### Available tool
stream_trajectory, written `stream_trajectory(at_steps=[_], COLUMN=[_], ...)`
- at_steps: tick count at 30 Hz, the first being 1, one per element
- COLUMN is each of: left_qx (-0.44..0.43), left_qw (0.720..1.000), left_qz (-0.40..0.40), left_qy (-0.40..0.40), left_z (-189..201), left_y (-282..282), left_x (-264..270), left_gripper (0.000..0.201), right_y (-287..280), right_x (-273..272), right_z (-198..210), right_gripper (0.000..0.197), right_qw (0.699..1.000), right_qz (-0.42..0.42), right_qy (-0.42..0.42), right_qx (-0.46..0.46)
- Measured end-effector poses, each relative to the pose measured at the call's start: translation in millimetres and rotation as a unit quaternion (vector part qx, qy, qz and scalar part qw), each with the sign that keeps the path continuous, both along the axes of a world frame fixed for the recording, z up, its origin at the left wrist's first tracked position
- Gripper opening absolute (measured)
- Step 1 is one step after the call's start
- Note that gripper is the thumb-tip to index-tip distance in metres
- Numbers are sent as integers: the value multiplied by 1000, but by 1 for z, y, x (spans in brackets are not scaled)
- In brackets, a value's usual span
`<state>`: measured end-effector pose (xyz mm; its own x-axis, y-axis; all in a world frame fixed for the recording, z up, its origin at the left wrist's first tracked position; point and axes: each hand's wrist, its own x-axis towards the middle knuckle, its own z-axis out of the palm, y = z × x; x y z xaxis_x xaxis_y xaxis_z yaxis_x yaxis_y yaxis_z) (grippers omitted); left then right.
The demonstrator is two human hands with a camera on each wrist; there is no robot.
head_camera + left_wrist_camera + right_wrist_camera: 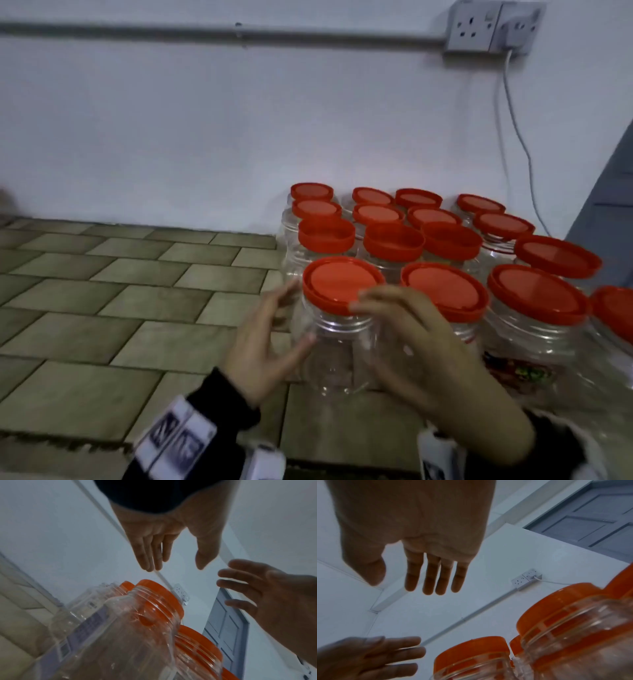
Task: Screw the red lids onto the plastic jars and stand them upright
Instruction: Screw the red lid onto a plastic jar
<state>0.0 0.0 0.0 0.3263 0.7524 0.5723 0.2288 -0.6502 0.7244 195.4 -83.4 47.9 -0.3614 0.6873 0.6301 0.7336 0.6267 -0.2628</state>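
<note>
A clear plastic jar (339,353) with a red lid (339,281) stands upright at the front left corner of a group of lidded jars. My left hand (270,329) is just left of it with fingers spread, the thumb close to the jar's shoulder. My right hand (404,335) hovers at the jar's right side, fingertips by the lid's rim. In the wrist views the left hand (171,540) and the right hand (419,547) have straight fingers and hold nothing, clear of the jar (128,628).
Several more lidded jars (445,240) stand in rows against the white wall. Bare tiled floor (120,291) stretches to the left. A wall socket (493,27) with a hanging cable is above, a grey door (613,205) at right, and crinkled clear plastic (520,373) at front right.
</note>
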Motion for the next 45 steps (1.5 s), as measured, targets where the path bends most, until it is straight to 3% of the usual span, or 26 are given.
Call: stream_trajectory(at_steps=[2,5,7,10,16,22,25,28,30,33,38,45], left_qx=[-44,-116,-157,-173,-215,-187,-136,-88,-63,-7,51,136], left_qw=[999,988,985,984,976,980,987,991,991,988,985,974], left_qz=[13,25,-6,-31,21,64,76,92,121,149,152,70], left_qy=[25,97,72,25,-17,-9,-32,-34,-14,29,66,165], left_z=[0,-17,-32,-46,-50,-48,-43,-34,-26,-16,-11,-7], left_y=[14,35,38,39,38,31,24,21,24,38,81,146], left_x=[7,15,22,33,42,35,25,7,-8,-35,-83,-136], left_gripper=[90,133,137,124,157,150,137,134,132,128,123,120], right_y=[18,45,51,55,58,55,52,55,63,82,130,201], right_x=[-1,1,3,6,11,17,14,5,-5,-25,-73,-136], right_z=[2,-10,-21,-29,-33,-31,-24,-15,-10,-5,-10,-31], right_gripper=[47,59,64,63,43,32,25,25,26,24,19,16], right_qw=[999,991,983,978,988,991,995,983,956,921,902,865], right_qz=[-33,-87,-104,-113,-122,-106,-60,18,58,87,77,14], right_qy=[4,-57,-91,-88,-58,-70,9,178,285,379,411,481], right_qx=[-26,-81,-120,-148,-74,30,80,31,-26,-31,-106,-146])
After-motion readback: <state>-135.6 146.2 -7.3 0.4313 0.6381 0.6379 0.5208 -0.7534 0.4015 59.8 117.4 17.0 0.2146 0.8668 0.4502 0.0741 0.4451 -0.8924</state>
